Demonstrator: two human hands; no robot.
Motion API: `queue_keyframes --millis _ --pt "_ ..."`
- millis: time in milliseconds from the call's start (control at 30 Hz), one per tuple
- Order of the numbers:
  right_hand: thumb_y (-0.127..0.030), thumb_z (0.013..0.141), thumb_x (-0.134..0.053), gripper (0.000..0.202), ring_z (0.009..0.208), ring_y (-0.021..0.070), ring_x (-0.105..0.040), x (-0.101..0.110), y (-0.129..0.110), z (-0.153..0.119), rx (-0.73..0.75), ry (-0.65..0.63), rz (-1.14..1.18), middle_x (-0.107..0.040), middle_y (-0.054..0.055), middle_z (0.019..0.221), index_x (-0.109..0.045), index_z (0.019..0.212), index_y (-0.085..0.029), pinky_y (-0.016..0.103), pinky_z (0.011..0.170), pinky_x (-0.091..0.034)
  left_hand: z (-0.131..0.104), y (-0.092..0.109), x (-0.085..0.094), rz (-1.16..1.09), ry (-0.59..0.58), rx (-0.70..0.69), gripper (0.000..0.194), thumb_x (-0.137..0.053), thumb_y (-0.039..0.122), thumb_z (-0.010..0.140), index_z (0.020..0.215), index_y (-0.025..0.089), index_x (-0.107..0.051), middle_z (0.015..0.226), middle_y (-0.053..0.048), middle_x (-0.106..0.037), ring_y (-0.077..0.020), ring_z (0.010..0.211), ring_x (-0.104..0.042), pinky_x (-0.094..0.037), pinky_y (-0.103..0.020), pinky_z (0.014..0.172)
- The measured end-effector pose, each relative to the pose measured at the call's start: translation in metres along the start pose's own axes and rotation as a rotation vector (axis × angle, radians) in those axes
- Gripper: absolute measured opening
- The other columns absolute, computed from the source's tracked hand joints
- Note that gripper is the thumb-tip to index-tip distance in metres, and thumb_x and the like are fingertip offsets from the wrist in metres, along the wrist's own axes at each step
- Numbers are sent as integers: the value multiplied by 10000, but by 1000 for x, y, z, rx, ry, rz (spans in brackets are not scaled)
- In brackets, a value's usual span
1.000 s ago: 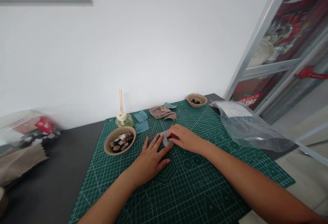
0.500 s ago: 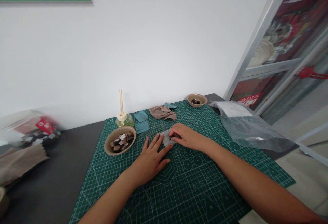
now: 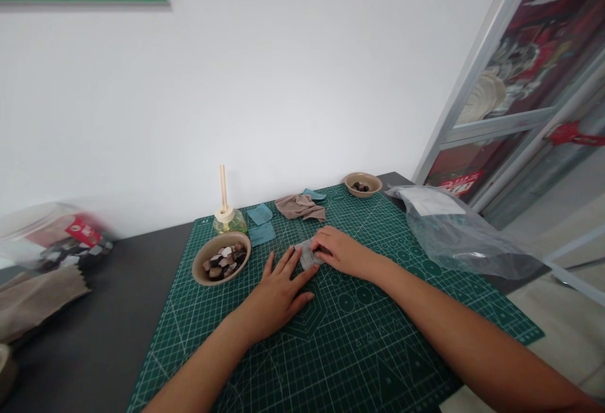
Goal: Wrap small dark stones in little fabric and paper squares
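Across the dark desk (image 3: pixel 123 299) spreads a green cutting mat (image 3: pixel 359 356), where the left hand (image 3: pixel 275 294) lies flat, its grip wide. The right hand (image 3: pixel 343 253) curls narrow; what it pinches I cannot tell. A small gray sheet (image 3: pixel 306 255) lies on the mat beneath both hands' fingers.

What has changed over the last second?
The right hand shifted slightly rightward and away from the person, uncovering more of the grey piece; any grasp or release there is unclear. The left hand, near stone bowl and clear plastic bag stayed put.
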State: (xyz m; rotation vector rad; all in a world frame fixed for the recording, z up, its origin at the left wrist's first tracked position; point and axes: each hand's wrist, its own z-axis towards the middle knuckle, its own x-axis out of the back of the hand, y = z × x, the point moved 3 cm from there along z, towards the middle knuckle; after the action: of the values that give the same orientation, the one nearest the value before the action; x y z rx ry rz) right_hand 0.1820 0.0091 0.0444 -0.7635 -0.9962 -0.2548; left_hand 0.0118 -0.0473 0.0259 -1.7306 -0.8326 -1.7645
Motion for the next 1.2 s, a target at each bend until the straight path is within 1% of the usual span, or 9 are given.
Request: queue_keyframes --millis 100,233,333,400,533,667,767,933,1200 --pt "-47 804 -575 130 938 203 -510 5 1 -1 1 -14 -23 -578 61 912 -579 869 -159 350 850 -429 0 0 1 -12 -1 3 475 -403 427 969 1425 322 -319 1527 -116 -203 -314 1400 -110 -146 -614 1064" --pt "-39 804 -570 152 944 198 -512 3 -2 0 3 -30 4 -579 57 920 -586 890 -163 339 843 -431 0 0 3 -16 -19 5 474 -404 418 970 1425 319 -319 1530 -116 -188 -314 1401 -99 -144 -615 1063" --pt "-52 800 -584 165 925 194 -519 2 -1 0 -49 -28 28 -577 61 931 -575 925 -159 332 816 -443 0 1 3 -18 -24 7 472 -406 420 969 1423 319 -324 1528 -122 -191 -316 1400 -98 -140 -615 1064" --pt "-64 799 -593 147 913 194 -523 3 1 0 -77 -27 32 -574 60 921 -573 911 -158 332 806 -447 1 1 3 -24 -21 7 471 -410 422 967 1420 323 -330 1527 -119 -199 -315 1400 -101 -137 -614 1066" --pt "-90 826 -585 106 950 199 -515 5 2 0 -25 -13 32 -575 60 927 -592 903 -162 345 847 -435 1 1 3 -26 -29 13 468 -414 424 965 1415 320 -339 1527 -117 -199 -316 1400 -101 -134 -616 1066" --pt "-88 840 -566 144 969 199 -512 2 3 0 4 -18 36 -571 67 952 -617 948 -169 357 880 -426 1 1 4 -7 -47 17 471 -402 423 970 1422 315 -325 1529 -119 -190 -313 1402 -91 -137 -613 1066" --pt "-67 821 -576 187 950 195 -520 1 2 0 -32 -24 72 -576 70 964 -598 982 -159 344 847 -442 1 2 4 -7 -41 16 472 -399 423 971 1424 318 -322 1530 -118 -188 -310 1402 -89 -139 -611 1067" --pt "-76 826 -571 132 937 194 -520 2 0 1 -32 -23 85 -583 55 924 -607 909 -172 336 823 -441 0 2 4 -21 -28 17 466 -412 418 968 1418 323 -334 1533 -105 -178 -313 1401 -100 -139 -608 1069" --pt "-80 817 -595 132 892 179 -536 1 3 3 -52 -29 97 -585 51 903 -611 928 -151 309 794 -438 1 2 3 -11 -27 18 466 -399 420 973 1422 321 -325 1536 -107 -168 -306 1403 -103 -139 -600 1073"
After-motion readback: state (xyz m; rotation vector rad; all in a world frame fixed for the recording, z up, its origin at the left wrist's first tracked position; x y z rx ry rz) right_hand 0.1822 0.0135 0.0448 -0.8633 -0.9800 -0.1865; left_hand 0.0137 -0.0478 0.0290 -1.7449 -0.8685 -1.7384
